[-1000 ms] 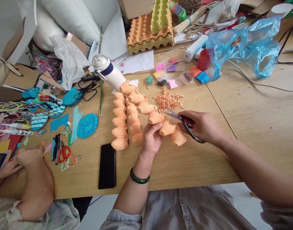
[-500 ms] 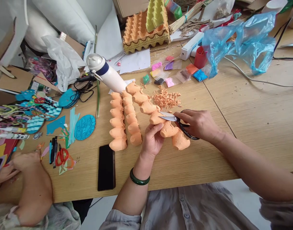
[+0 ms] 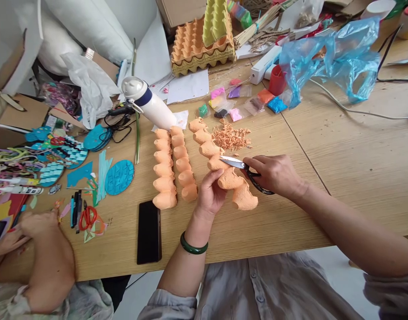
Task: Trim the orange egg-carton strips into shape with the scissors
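Observation:
My left hand (image 3: 211, 194) is closed on the underside of an orange egg-carton strip (image 3: 208, 149), which slants from upper left to lower right. My right hand (image 3: 277, 177) grips the black handles of a pair of scissors (image 3: 234, 162). The scissor blades touch the strip's right edge near its middle. Beyond them lies a pile of orange trimmings (image 3: 231, 137). Two more orange strips stand to the left, one (image 3: 163, 170) and another (image 3: 183, 164), side by side on the wooden table (image 3: 304, 222).
A black phone (image 3: 149, 233) lies left of my forearm. Behind the strips are a white bottle (image 3: 153, 104), colored clay packets (image 3: 235, 114), a red cup (image 3: 277, 80), a blue bag (image 3: 353, 58) and egg trays (image 3: 190, 42). Another person's arms (image 3: 50, 253) rest at the left, near red scissors (image 3: 88, 217).
The held strip has turned to a steeper slant, its upper end shifting right and its lower end left. My right hand and the scissors have shifted slightly left.

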Tool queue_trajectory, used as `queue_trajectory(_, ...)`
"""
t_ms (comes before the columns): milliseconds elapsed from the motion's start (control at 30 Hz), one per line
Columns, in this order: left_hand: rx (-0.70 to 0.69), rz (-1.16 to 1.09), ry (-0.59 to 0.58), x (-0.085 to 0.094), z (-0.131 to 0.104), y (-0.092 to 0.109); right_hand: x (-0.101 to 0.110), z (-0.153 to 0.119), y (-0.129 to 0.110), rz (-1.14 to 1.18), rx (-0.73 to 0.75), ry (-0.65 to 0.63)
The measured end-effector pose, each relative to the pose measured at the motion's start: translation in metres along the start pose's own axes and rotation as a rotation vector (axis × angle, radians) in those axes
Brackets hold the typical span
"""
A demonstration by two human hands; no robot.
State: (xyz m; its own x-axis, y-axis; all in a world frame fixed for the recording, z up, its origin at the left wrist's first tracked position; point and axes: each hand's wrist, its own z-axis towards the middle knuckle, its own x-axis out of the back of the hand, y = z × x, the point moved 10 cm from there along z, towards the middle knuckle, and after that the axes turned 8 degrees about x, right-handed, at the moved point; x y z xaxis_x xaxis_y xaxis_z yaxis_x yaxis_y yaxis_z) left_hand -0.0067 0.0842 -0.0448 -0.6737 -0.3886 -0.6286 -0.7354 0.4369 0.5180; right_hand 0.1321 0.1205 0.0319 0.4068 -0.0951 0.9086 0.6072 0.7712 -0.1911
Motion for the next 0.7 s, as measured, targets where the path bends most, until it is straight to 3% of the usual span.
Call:
queue_trajectory(433, 0.029, 0.089, -0.107, -0.012, -0.002, -0.005, -0.001, 0.002, 0.000, 0.010, -0.020, 0.025)
queue_trajectory(567, 0.024, 0.082, -0.120, -0.014, -0.002, -0.006, -0.004, 0.001, 0.003, 0.035, -0.074, 0.016)
queue_trajectory(700, 0.018, 0.050, -0.062, -0.009, 0.000, -0.003, -0.010, 0.002, 0.014, 0.215, -0.211, -0.034)
